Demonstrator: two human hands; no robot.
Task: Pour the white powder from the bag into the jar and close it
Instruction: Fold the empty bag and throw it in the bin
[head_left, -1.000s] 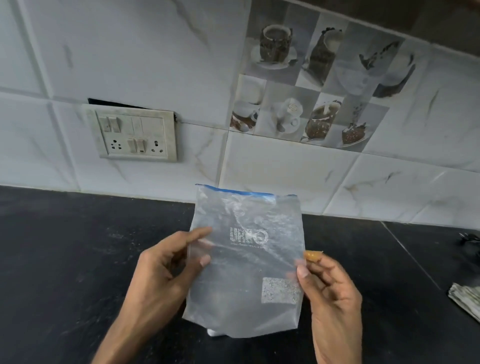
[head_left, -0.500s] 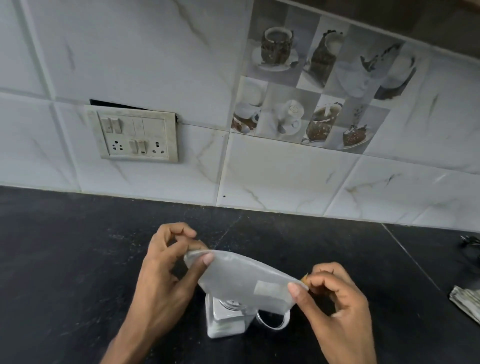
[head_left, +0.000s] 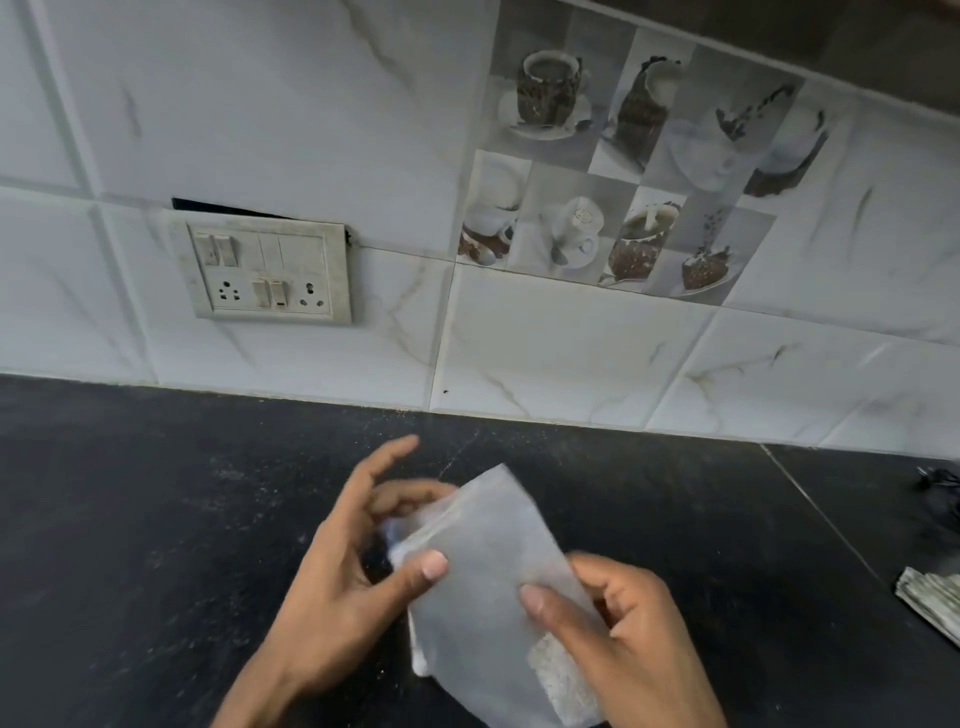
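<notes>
While both hands pinch it, the bag (head_left: 483, 561) hangs over the black counter (head_left: 156, 519), below and to the right of the switch panel (head_left: 267, 270).
Left hand (head_left: 337, 587): thumb on the bag's near face, fingers behind, forefinger lifted clear. Right hand (head_left: 623, 639): thumb pressed on the bag, fingers curled beneath. Bag translucent and motion-blurred. A white edge shows under it; whether this is the jar cannot be told.

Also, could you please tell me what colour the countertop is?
The countertop is black with faint pale speckles, shown best in the head view.
</notes>
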